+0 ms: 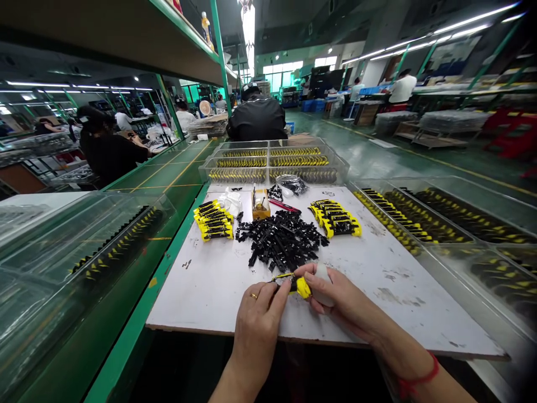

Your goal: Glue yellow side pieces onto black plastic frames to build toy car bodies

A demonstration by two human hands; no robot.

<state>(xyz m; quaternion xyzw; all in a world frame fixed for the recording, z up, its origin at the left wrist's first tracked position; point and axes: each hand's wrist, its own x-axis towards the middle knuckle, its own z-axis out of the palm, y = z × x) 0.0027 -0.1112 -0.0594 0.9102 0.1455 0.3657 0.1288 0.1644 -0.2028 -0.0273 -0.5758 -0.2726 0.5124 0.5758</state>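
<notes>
Yellow-and-black plastic part [298, 286] is sitting between both hands near the front of the table [390, 296], while a wide factory floor is stretching away ahead and a co-worker in black [257, 117] is sitting beyond a green assembly line [176, 173]. Clear plastic trays [268, 162] are standing at the far end of the table, holding rows of yellow-and-black pieces, and a larger clear tray [440, 215] is resting to the right. On the scuffed white surface, a heap of matte black plastic pieces [281, 240] is lying in the middle, between a left stack of glossy yellow-and-black parts [213, 221] and a right stack [334, 218]. The left hand [255, 330] is gripping the part, its fingers [272, 296] closing around the dark end, while the right hand [348, 302] is pressing the yellow end and cradling a smooth white object [324, 285].
</notes>
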